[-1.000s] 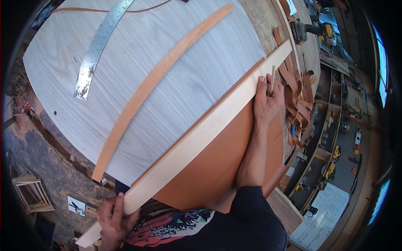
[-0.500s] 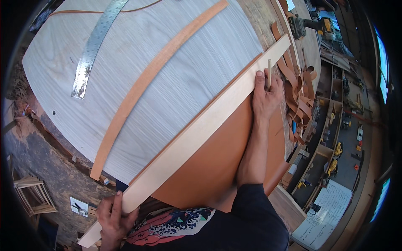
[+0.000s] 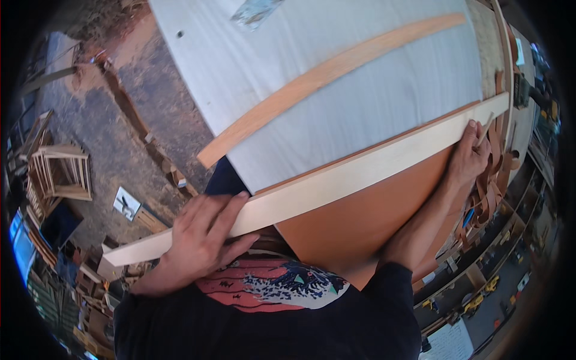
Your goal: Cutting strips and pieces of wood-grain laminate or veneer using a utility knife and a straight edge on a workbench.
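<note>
A long pale straightedge board (image 3: 336, 175) lies diagonally over an orange-brown sheet (image 3: 354, 222), whose narrow edge shows beyond it beside a grey wood-grain panel (image 3: 342, 132). My left hand (image 3: 207, 234) rests on the board's left part, fingers spread over it, thumb along its lower edge. My right hand (image 3: 467, 153) is closed on a thin stick (image 3: 487, 123), with fingertips touching the board near its right end. A curved tan strip (image 3: 324, 74) lies on the panel, and part of a steel ruler (image 3: 252, 12) shows at the top.
Curled brown offcuts (image 3: 495, 156) and a power drill (image 3: 522, 90) are at the right. Compartmented shelves (image 3: 477, 276) with tools stand beyond. A dirty floor (image 3: 144, 72) shows at the left, with stacked wooden frames (image 3: 60, 174).
The view has swung left, showing more floor and tilting the board flatter in the picture. My left hand's fingers have loosened and spread on the board. My right hand still holds the stick.
</note>
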`<action>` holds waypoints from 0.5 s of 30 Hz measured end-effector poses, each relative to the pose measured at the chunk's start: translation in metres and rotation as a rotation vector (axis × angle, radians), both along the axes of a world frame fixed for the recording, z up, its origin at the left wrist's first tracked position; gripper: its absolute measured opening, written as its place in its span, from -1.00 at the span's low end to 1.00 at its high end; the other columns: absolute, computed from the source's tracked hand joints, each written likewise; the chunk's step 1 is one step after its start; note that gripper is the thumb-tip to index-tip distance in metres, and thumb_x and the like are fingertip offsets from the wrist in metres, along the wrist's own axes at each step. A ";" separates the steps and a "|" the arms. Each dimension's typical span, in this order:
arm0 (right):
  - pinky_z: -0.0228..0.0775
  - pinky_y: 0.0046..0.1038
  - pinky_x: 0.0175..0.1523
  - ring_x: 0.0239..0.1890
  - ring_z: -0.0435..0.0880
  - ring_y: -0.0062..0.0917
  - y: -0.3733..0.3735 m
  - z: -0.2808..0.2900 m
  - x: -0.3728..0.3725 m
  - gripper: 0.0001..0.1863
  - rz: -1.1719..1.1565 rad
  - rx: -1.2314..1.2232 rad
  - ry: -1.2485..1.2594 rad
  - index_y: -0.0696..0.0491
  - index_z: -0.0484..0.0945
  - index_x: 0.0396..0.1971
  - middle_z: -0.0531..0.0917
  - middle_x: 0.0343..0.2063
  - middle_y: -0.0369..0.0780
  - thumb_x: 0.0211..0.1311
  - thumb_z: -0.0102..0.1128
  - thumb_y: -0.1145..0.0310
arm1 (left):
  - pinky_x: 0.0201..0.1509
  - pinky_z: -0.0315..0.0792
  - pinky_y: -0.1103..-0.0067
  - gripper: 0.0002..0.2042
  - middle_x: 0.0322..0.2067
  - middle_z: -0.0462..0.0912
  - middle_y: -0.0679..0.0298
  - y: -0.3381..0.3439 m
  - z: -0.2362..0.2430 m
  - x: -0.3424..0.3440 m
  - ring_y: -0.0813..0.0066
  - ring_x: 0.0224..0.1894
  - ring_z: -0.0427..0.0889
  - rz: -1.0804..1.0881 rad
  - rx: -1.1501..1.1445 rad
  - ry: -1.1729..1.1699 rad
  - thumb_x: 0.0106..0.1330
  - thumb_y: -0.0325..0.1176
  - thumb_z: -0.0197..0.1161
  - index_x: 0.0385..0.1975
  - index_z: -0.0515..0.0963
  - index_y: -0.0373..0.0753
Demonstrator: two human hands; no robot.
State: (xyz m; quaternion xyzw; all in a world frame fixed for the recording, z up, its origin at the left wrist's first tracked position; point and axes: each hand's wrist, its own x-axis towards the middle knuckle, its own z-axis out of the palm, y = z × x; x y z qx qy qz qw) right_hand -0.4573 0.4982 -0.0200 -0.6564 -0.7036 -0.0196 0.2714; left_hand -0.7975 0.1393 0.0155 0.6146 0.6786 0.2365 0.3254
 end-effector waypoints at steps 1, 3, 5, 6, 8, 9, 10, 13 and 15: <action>0.57 -0.34 0.09 -0.07 0.75 -0.36 0.001 -0.001 -0.002 -0.56 0.009 0.010 -0.025 0.24 0.74 -0.07 0.75 -0.12 -0.08 0.35 0.44 0.12 | -0.08 0.57 0.31 -0.34 -0.12 0.61 0.08 0.002 -0.001 0.001 0.14 -0.20 0.65 0.003 0.017 -0.002 0.10 -0.22 0.57 0.19 0.52 -0.38; 0.57 -0.33 0.10 -0.06 0.76 -0.34 -0.004 -0.006 -0.007 -0.54 0.009 -0.026 0.038 0.22 0.74 -0.05 0.75 -0.12 -0.07 0.36 0.43 0.08 | -0.08 0.57 0.31 -0.34 -0.13 0.61 0.08 0.000 0.001 0.001 0.14 -0.20 0.65 0.020 0.009 0.008 0.11 -0.22 0.57 0.19 0.52 -0.37; 0.57 -0.29 0.13 -0.04 0.76 -0.23 -0.003 0.001 0.002 -0.50 -0.004 -0.018 0.045 0.21 0.72 -0.03 0.75 -0.08 -0.02 0.38 0.38 0.02 | -0.08 0.57 0.31 -0.35 -0.14 0.61 0.08 0.005 -0.002 0.003 0.15 -0.20 0.65 0.007 0.061 -0.028 0.11 -0.22 0.57 0.19 0.53 -0.37; 0.56 -0.26 0.14 -0.01 0.75 -0.17 -0.003 0.002 0.006 -0.53 -0.037 -0.057 0.031 0.21 0.71 -0.03 0.74 -0.06 0.01 0.38 0.38 0.06 | -0.09 0.56 0.30 -0.35 -0.14 0.62 0.07 0.002 0.001 0.003 0.14 -0.20 0.64 0.013 0.032 -0.004 0.11 -0.21 0.57 0.19 0.52 -0.38; 0.52 -0.20 0.05 -0.11 0.72 -0.20 0.001 -0.016 0.006 -0.63 0.057 0.022 0.021 0.20 0.71 -0.10 0.74 -0.21 -0.01 0.37 0.39 0.15 | -0.11 0.55 0.27 -0.35 -0.15 0.62 0.05 0.000 0.000 0.006 0.11 -0.21 0.64 0.040 0.007 0.022 0.12 -0.22 0.56 0.19 0.52 -0.39; 0.49 -0.18 -0.01 -0.17 0.67 -0.20 0.000 -0.023 -0.002 -0.65 0.107 0.021 0.061 0.22 0.70 -0.17 0.68 -0.27 -0.04 0.37 0.40 0.17 | -0.12 0.55 0.26 -0.36 -0.15 0.63 0.03 -0.004 -0.003 0.007 0.09 -0.21 0.64 0.058 0.000 0.016 0.13 -0.22 0.55 0.19 0.52 -0.40; 0.46 -0.19 -0.04 -0.17 0.64 -0.20 0.002 -0.030 -0.002 -0.67 0.215 0.110 0.077 0.22 0.70 -0.20 0.64 -0.26 -0.06 0.35 0.41 0.20 | -0.13 0.54 0.25 -0.37 -0.16 0.63 0.02 -0.005 -0.003 0.007 0.07 -0.23 0.64 0.058 0.003 0.013 0.14 -0.23 0.55 0.19 0.52 -0.41; 0.53 -0.38 0.02 -0.10 0.68 -0.41 -0.003 -0.009 0.003 -0.63 0.135 0.080 0.005 0.21 0.75 -0.07 0.69 -0.17 -0.14 0.35 0.46 0.20 | -0.17 0.53 0.23 -0.37 -0.18 0.62 -0.01 -0.005 0.000 0.010 0.04 -0.26 0.64 0.030 0.068 0.013 0.13 -0.25 0.54 0.17 0.52 -0.43; 0.48 -0.27 -0.06 -0.17 0.63 -0.29 -0.004 -0.007 0.004 -0.63 0.120 0.049 0.156 0.21 0.74 -0.13 0.61 -0.26 -0.11 0.30 0.46 0.19 | -0.19 0.53 0.22 -0.36 -0.18 0.62 -0.01 -0.003 -0.004 0.011 0.03 -0.26 0.64 0.045 0.052 0.004 0.11 -0.23 0.55 0.16 0.52 -0.44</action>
